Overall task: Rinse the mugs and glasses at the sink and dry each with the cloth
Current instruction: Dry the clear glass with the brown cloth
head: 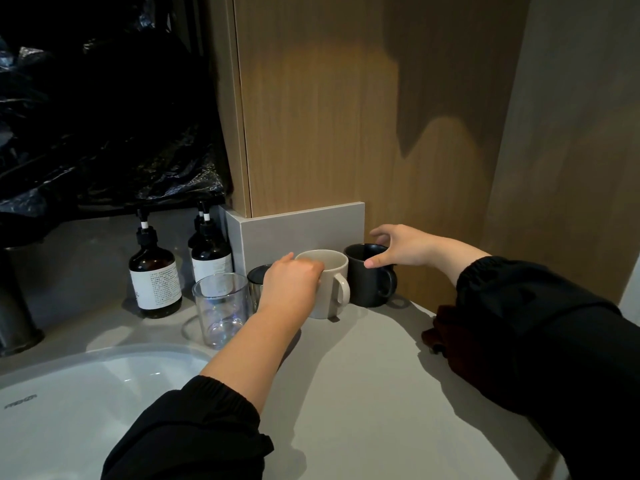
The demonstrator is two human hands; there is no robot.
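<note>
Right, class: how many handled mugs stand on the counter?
2. The cream mug, gripped at its rim by the left hand, and the black mug just right of it, below the right hand. Others may be hidden.

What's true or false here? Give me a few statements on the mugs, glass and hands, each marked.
1. The left hand has its grip on the cream mug. True.
2. The clear glass lies on its side in the sink. False: it stands upright on the counter, left of the cream mug.
3. The black mug stands right of the cream mug. True.
4. The right hand holds the dark red cloth. False: the cloth lies on the counter, partly hidden by the right sleeve; the hand is spread open over the black mug.
5. The pump bottles stand left of the clear glass. True.
</note>
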